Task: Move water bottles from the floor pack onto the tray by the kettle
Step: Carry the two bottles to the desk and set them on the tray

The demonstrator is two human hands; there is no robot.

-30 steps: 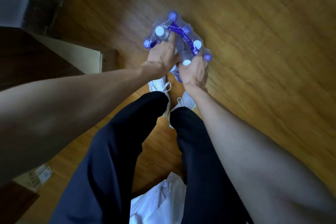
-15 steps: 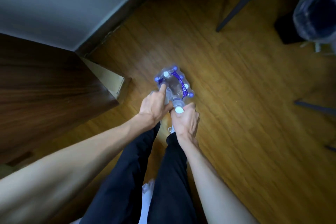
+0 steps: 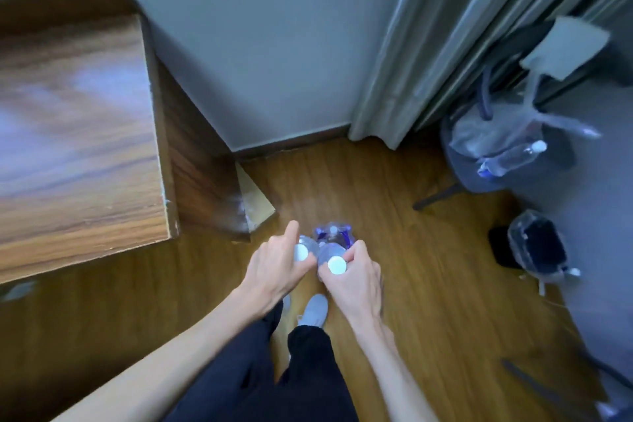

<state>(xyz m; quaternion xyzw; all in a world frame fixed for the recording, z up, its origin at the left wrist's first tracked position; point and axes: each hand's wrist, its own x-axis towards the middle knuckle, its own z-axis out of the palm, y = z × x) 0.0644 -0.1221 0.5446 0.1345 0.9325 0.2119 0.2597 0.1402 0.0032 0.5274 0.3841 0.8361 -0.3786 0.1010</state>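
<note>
— Fingers first: what were they doing?

— Fingers of the left hand were curled round a white-capped water bottle, forefinger sticking out straight; the right hand was clamped on a second bottle by its neck.

— Any writing to read?

— None legible; all of it was blurred.

— And the room, taking the floor pack as the mark?

— Wooden floor lay under it, a grey wall rose beyond, and a wooden desk stood to its left. Curtains hung beyond it to the right, with a bag of bottles below them. Both held bottles sat just on the near side of the pack, above a grey shoe.

— Arms?

— Both reached forward, bare, hands touching.
</note>
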